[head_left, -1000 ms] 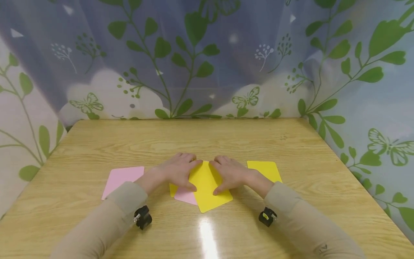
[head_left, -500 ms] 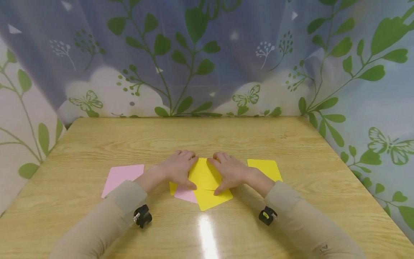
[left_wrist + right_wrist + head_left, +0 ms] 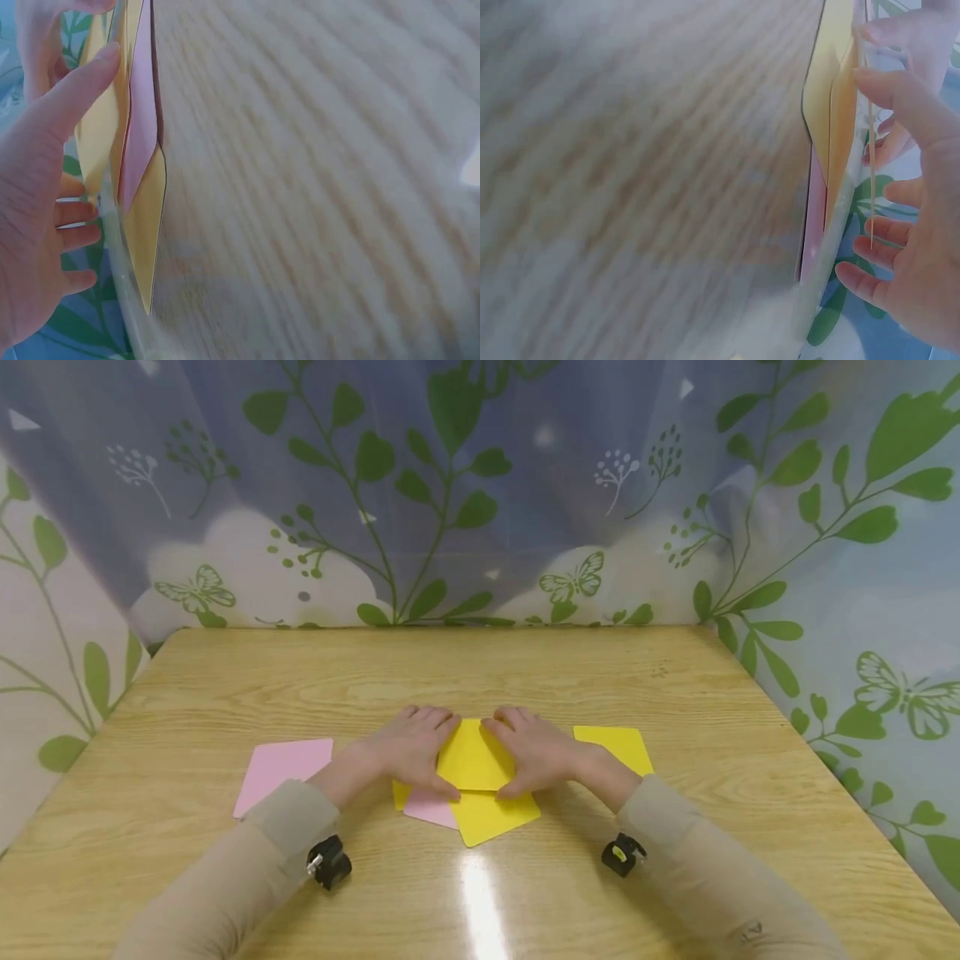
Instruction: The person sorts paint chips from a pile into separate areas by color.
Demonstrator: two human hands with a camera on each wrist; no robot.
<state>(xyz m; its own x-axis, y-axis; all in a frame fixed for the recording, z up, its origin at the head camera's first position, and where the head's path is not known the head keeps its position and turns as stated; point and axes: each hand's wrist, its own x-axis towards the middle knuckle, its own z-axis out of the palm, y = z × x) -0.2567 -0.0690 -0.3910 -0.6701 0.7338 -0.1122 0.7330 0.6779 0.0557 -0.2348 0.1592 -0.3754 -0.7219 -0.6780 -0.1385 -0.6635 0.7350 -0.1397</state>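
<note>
A curtained-off nook, its wider setting unclear: blue-and-white cloth curtains (image 3: pixel 495 493) printed with green leaves (image 3: pixel 373 457) and butterflies (image 3: pixel 588 574) border three sides of a light-brown wood-grain desk (image 3: pixel 480 672).

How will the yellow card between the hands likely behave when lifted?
The yellow card is probably stiff, since its edge looks straight in the right wrist view. It seems light, being thin, and may slip, its face looking smooth.

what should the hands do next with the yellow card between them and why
Probably lift the held yellow card a little with both hands at once. The left hand and right hand hold it from opposite sides, and in the head view it overlaps the lower yellow card, so sliding it could drag that one.
</note>
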